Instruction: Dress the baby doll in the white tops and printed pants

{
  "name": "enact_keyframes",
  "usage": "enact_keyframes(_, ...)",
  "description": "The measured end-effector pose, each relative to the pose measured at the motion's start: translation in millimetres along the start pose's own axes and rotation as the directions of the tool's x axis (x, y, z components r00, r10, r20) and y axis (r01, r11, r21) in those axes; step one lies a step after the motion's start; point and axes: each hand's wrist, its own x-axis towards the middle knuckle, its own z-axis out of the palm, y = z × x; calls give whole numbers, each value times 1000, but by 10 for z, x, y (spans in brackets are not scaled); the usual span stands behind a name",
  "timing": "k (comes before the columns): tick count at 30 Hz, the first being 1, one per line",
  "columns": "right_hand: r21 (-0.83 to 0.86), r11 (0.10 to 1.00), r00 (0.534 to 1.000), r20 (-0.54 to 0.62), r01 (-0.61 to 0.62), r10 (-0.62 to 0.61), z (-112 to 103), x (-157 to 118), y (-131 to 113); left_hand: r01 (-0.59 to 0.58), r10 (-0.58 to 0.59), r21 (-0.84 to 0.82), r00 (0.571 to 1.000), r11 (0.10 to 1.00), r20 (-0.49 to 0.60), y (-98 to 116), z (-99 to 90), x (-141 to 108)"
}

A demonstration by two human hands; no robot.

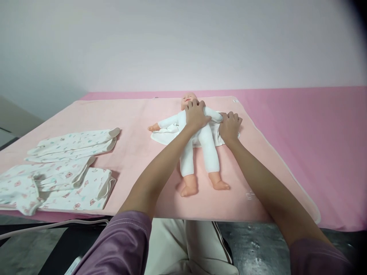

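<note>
A baby doll (187,156) with a white cloth body lies on its back, head away from me and feet toward the near edge. A white garment (163,136) is spread under its torso. My left hand (197,116) rests on the doll's upper chest just below the chin, fingers bent over it. My right hand (230,126) is at the doll's arm on the right side, over the garment's edge. Its fingers are curled, and what they hold is hidden beneath them.
Folded white printed baby clothes (74,143) lie on the left, with more pink-patterned clothes (83,187) nearer the edge. A peach mat (137,152) covers much of the pink table surface (321,141). A wall stands behind. A pale cable (57,224) runs below the near left edge.
</note>
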Motion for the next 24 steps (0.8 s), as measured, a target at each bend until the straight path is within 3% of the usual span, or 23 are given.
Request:
enact_keyframes(4,12,999,999,29,-39,38,14,8,46,17,-20,-50,998,999,-61,-156,-97,-68)
enact_keyframes(15,41,994,990,106,-97,92,-19,78,146,1,-4,-82,999,997,-34,-281,-155,-68)
enact_keyframes(24,240,960,977,192,-140,95,51,237,415,-5,-9,-178,997,984,-77,-396,-163,-62)
